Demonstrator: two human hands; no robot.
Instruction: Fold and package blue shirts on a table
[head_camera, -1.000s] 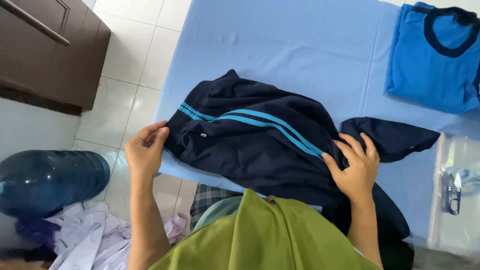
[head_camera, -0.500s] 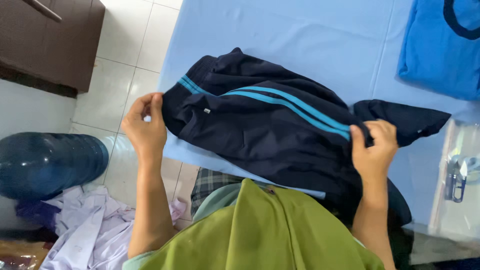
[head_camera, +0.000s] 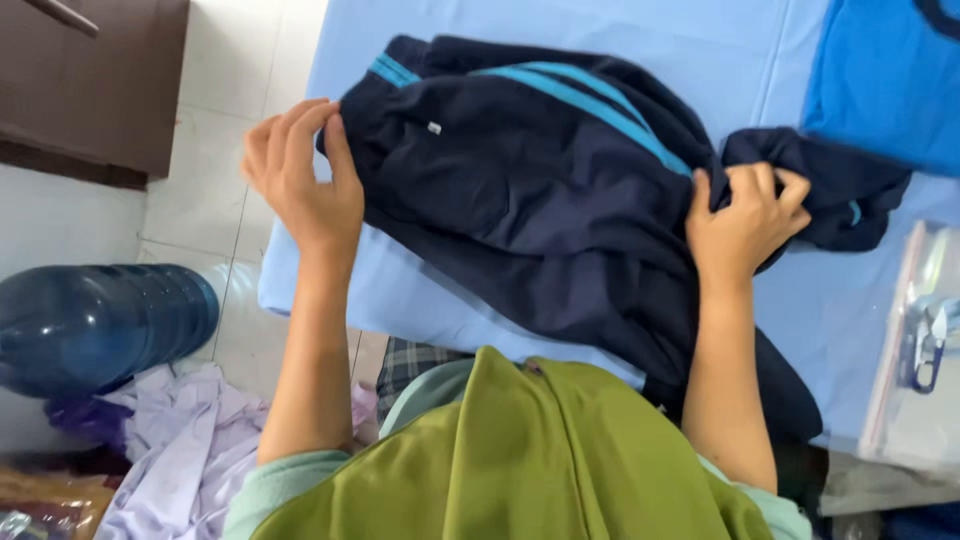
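A dark navy garment (head_camera: 540, 200) with light blue stripes is being held at two ends on a table covered by a light blue cloth (head_camera: 700, 50). Its left edge is being pinched by the left hand (head_camera: 300, 180), the thumb lying on top of the fabric and the fingers being curled behind the edge, so this hand is closed on the garment. A bunched fold is being gripped by the right hand (head_camera: 745, 225), whose fingers are clenched into the fabric just beside a dark sleeve (head_camera: 840, 190) that is lying to the right of this hand. The body of the garment is being stretched between the two hands, and its lower part is hanging over the table edge below the right wrist. A bright blue shirt (head_camera: 880, 80) is lying beyond the right hand, near the sleeve. Small scissors (head_camera: 925, 350) in a clear case are seen well to the right of the right forearm. A blue water bottle (head_camera: 100, 320) is lying on the floor, below and left of the left hand, beside pale crumpled clothes (head_camera: 180, 450).
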